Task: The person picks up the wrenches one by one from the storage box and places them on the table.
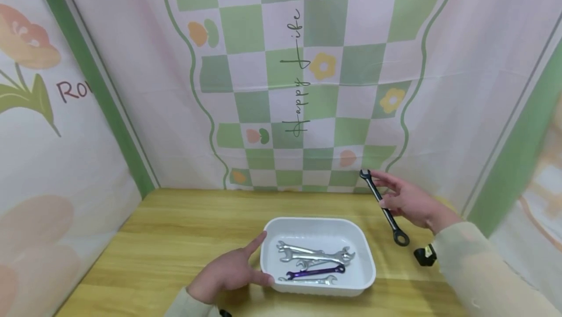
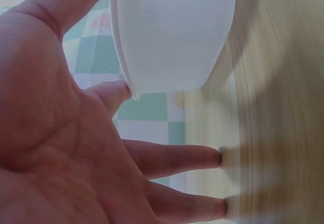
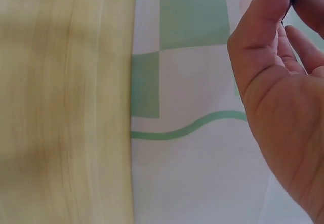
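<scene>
A black combination wrench, open jaw upward and ring end downward, is pinched between the thumb and fingers of my right hand above the right side of the table. In the right wrist view only a dark bit of it shows past the right hand. My left hand touches the left end of a white plastic tray with thumb and index finger. In the left wrist view its fingers are spread, two reaching the tabletop. Inside the tray lie several silver wrenches and a purple wrench.
The wooden table meets a printed cloth backdrop at its far edge. More cloth hangs at the left and right sides. A small black object shows by the right sleeve.
</scene>
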A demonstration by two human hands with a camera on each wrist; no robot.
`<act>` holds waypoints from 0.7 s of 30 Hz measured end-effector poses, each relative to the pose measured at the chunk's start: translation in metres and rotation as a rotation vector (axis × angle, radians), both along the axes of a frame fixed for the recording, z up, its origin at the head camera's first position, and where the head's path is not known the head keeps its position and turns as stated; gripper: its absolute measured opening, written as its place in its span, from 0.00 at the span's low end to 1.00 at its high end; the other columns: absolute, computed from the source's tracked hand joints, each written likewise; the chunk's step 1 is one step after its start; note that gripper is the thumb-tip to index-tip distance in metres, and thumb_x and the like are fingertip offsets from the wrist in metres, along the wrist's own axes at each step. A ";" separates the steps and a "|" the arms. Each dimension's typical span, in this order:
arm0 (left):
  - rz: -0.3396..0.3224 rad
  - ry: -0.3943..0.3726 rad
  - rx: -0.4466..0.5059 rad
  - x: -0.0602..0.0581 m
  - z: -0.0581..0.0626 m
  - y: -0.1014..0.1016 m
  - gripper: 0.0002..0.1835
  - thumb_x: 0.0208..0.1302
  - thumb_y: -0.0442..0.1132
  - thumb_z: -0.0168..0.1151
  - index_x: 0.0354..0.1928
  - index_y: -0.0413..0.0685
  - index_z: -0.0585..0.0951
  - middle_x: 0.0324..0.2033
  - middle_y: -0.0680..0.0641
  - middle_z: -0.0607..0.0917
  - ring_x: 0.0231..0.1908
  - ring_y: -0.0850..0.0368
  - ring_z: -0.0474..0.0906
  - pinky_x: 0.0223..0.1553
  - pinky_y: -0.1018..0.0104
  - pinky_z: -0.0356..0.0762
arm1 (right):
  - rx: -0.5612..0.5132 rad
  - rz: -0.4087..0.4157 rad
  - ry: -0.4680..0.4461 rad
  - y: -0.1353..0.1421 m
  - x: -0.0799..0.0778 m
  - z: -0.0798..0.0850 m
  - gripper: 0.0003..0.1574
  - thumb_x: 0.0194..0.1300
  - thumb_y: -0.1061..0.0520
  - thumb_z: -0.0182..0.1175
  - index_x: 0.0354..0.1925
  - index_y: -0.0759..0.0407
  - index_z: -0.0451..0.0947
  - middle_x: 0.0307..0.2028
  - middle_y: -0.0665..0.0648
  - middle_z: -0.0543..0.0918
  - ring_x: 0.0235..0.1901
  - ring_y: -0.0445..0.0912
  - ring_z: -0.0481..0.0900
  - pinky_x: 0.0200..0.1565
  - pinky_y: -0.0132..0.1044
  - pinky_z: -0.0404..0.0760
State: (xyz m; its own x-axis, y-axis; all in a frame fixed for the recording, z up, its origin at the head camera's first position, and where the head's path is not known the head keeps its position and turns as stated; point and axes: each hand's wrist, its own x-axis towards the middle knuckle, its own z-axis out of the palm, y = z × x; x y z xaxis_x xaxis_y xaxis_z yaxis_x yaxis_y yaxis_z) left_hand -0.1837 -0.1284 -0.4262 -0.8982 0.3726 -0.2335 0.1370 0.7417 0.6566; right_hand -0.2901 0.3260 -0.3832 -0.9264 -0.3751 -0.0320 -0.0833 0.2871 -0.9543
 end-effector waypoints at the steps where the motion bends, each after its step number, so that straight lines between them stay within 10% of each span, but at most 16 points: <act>1: 0.001 -0.004 0.000 0.000 0.000 0.000 0.61 0.46 0.61 0.77 0.80 0.61 0.52 0.58 0.31 0.78 0.59 0.32 0.72 0.58 0.31 0.64 | 0.006 -0.008 -0.003 0.001 0.001 -0.001 0.56 0.63 0.70 0.59 0.80 0.51 0.44 0.74 0.69 0.47 0.41 0.54 0.78 0.39 0.43 0.82; 21: 0.015 -0.011 -0.020 -0.001 -0.002 0.000 0.61 0.46 0.63 0.76 0.80 0.64 0.51 0.58 0.32 0.78 0.58 0.34 0.72 0.58 0.31 0.65 | -0.010 -0.083 -0.116 0.006 0.051 -0.044 0.57 0.62 0.69 0.62 0.79 0.58 0.40 0.72 0.74 0.46 0.38 0.55 0.77 0.40 0.48 0.82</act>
